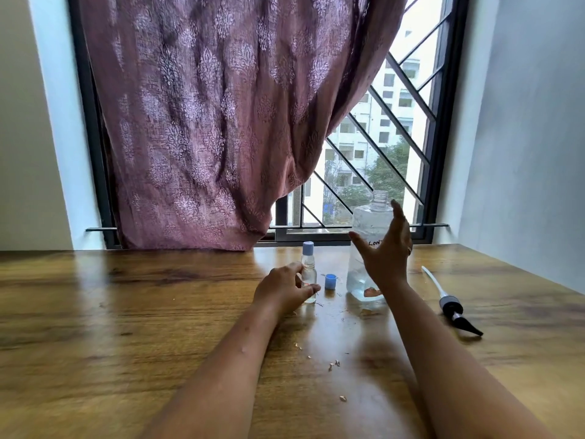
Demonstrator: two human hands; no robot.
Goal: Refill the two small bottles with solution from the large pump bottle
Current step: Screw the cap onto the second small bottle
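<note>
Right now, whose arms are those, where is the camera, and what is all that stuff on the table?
The arms belong to a person who wears a camera on their head, so you see what they see, looking down at a wooden table by a window. The left hand curls around a small clear bottle with a blue cap. The right hand is spread open in front of a large clear bottle whose top is off; it is not gripping it. A loose blue cap stands between the bottles. The pump lies on the table to the right. Only one small bottle is clearly visible.
</note>
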